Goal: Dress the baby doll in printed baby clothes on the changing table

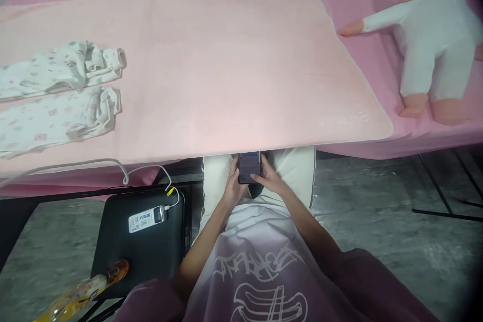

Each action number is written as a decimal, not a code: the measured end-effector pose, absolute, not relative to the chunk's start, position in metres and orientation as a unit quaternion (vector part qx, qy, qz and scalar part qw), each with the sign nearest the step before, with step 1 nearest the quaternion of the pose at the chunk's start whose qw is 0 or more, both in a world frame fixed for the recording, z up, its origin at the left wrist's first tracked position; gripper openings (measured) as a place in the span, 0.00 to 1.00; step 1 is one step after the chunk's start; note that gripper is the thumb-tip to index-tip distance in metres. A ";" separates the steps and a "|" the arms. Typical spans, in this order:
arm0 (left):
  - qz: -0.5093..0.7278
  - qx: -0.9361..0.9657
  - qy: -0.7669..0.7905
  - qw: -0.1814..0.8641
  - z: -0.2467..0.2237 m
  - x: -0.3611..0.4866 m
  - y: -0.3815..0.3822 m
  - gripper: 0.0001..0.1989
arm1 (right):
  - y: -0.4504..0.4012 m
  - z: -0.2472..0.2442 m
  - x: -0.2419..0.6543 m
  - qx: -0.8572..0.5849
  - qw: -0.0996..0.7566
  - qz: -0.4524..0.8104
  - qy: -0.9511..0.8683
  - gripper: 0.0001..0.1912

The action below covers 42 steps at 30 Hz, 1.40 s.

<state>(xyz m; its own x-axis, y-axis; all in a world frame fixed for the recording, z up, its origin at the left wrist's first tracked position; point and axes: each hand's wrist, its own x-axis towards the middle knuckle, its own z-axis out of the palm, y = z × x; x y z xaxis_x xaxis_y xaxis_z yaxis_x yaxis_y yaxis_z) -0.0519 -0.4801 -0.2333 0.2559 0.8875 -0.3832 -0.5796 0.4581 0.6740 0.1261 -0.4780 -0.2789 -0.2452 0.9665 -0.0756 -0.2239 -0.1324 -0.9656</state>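
Low in my lap, just below the table's front edge, both hands hold a dark smartphone [249, 168]. My left hand [234, 186] wraps round its left side. On the other side my right hand [268, 176] grips the edge, its thumb lying over the lower part of the screen. The phone's top end is partly hidden under the table edge. What the screen shows is too small to read.
A pink mat [226, 70] covers the table. Two folded patterned baby garments [56, 115] lie at left. A baby doll in white clothes [433, 45] lies at right. Beside me, a black chair [151, 251] bears a cabled power bank [147, 219] and a bottle [79, 297].
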 end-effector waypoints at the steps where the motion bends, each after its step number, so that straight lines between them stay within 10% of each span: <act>1: 0.477 0.204 0.378 0.766 -0.233 -0.052 -0.480 0.37 | -0.478 -0.280 0.125 -0.404 0.464 0.635 -0.467 0.53; 42: 0.505 0.180 0.399 0.744 -0.236 -0.046 -0.476 0.31 | -0.477 -0.275 0.133 -0.364 0.432 0.663 -0.491 0.53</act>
<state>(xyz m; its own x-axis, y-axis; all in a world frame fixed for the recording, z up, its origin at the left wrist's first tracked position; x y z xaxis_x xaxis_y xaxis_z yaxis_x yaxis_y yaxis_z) -0.0456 -0.4765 -0.2364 0.1709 0.8951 -0.4119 -0.6077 0.4248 0.6710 0.1326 -0.4767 -0.2751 -0.3609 0.9308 -0.0580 -0.2158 -0.1439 -0.9658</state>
